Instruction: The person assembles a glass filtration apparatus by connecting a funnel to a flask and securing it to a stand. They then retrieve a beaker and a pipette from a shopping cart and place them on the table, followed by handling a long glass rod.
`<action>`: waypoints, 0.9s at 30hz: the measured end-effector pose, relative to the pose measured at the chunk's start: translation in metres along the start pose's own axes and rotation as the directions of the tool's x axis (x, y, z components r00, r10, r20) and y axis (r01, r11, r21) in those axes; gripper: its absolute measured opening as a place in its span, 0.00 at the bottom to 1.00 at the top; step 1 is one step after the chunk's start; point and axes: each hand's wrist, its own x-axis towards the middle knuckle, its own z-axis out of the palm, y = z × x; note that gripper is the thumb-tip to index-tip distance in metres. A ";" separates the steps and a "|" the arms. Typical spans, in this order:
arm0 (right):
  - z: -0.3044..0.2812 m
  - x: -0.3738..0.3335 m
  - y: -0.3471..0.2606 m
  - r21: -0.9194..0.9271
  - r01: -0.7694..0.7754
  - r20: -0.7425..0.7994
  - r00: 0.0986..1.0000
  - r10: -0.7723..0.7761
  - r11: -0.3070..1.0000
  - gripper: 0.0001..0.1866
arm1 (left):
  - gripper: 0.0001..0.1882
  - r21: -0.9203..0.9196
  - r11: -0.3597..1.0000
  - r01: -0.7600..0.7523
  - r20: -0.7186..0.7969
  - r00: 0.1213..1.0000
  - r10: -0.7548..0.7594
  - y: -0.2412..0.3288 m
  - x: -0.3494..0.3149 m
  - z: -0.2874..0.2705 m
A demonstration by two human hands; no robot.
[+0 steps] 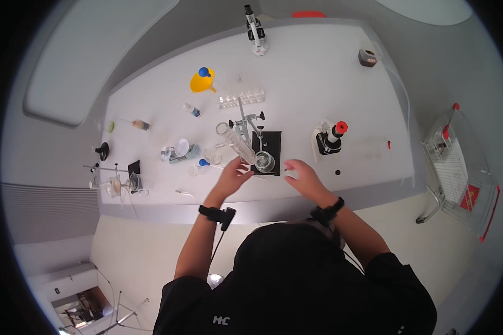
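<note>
A retort stand with a black base is in front of me, its metal clamp carrying a tilted glass condenser. At its lower end a small round glass vessel sits over the base. My left hand is beside the condenser's lower end, thumb and fingers parted; whether it touches the glass is unclear. Right of the base, my right hand hovers with thumb and forefinger apart. A tiny dark spot shows between those fingers, too small to name.
Left of the stand lie glassware, a white-lidded container and a blue rubber bulb. A test-tube rack, yellow funnel and microscope stand farther back. Another microscope is at right. A shopping cart stands beyond the table.
</note>
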 end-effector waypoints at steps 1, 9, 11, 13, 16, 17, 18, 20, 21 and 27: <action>-0.010 -0.015 0.010 -0.019 -0.032 0.021 0.999 0.032 0.999 0.21 | 0.13 0.045 0.998 -0.034 -0.060 0.998 0.036 -0.004 -0.003 0.014; -0.060 -0.133 0.069 -0.203 -0.382 0.035 0.917 0.397 0.902 0.16 | 0.08 0.267 0.949 -0.167 -0.386 0.884 0.264 -0.017 0.012 0.054; -0.061 -0.150 0.073 -0.213 -0.432 0.013 0.896 0.445 0.876 0.16 | 0.07 0.238 0.954 -0.183 -0.417 0.867 0.271 -0.018 0.015 0.058; -0.058 -0.158 0.076 -0.213 -0.448 0.033 0.885 0.465 0.868 0.16 | 0.06 0.220 0.960 -0.171 -0.438 0.862 0.254 -0.017 0.016 0.060; -0.053 -0.159 0.068 -0.224 -0.436 0.079 0.883 0.462 0.872 0.17 | 0.06 0.196 0.970 -0.141 -0.445 0.869 0.216 -0.016 0.017 0.063; -0.052 -0.157 0.065 -0.229 -0.422 0.096 0.887 0.452 0.877 0.17 | 0.06 0.177 0.973 -0.148 -0.452 0.866 0.214 -0.016 0.019 0.064; -0.052 -0.154 0.063 -0.234 -0.416 0.101 0.888 0.448 0.879 0.17 | 0.06 0.159 0.975 -0.154 -0.459 0.863 0.211 -0.017 0.020 0.065; -0.054 -0.149 0.059 -0.243 -0.402 0.108 0.893 0.437 0.883 0.18 | 0.06 0.179 0.979 -0.102 -0.439 0.882 0.172 -0.014 0.018 0.063; -0.056 -0.148 0.059 -0.233 -0.406 0.106 0.893 0.438 0.884 0.18 | 0.06 0.190 0.979 -0.078 -0.429 0.890 0.154 -0.011 0.017 0.062; -0.071 -0.146 0.066 -0.253 -0.386 0.070 0.907 0.415 0.887 0.17 | 0.11 0.198 0.967 -0.159 -0.485 0.841 0.238 -0.021 0.023 0.069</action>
